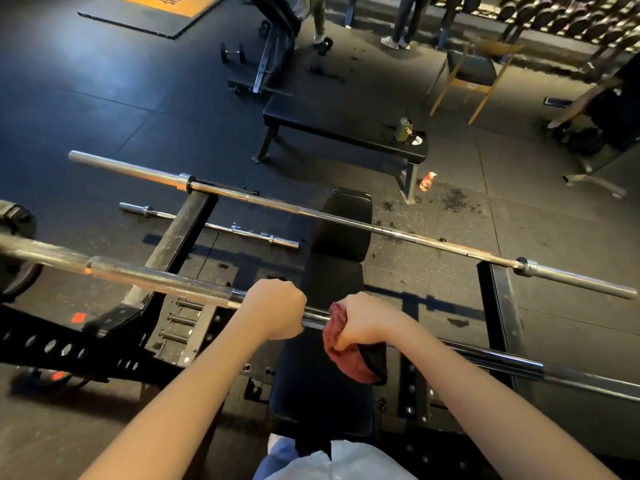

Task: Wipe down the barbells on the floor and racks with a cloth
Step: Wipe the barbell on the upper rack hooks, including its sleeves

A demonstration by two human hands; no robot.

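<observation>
The left hand (277,308) grips the near bar (156,279); the right hand (363,322), just beside, clamps a red cloth (346,355) around it. Beyond that bar, a second bar (346,222) and a floor bar (225,227) seemingly await wiping.

The one camera rides on my head and looks forward and steeply down, so my forearms rise from the bottom edge to my left hand (277,308) and right hand (363,322), the right one's fingers holding the cloth (346,365) on the nearest barbell (156,280), close under the lens and crossing the whole frame. Its wide angle also takes in the weight bench (311,393) straight below me, a second racked barbell (346,222) a little farther off, the dark floor (104,98) in the middle distance, and, far away along the top edge, a wooden chair (474,69) and the legs of people (405,19) standing.
</observation>
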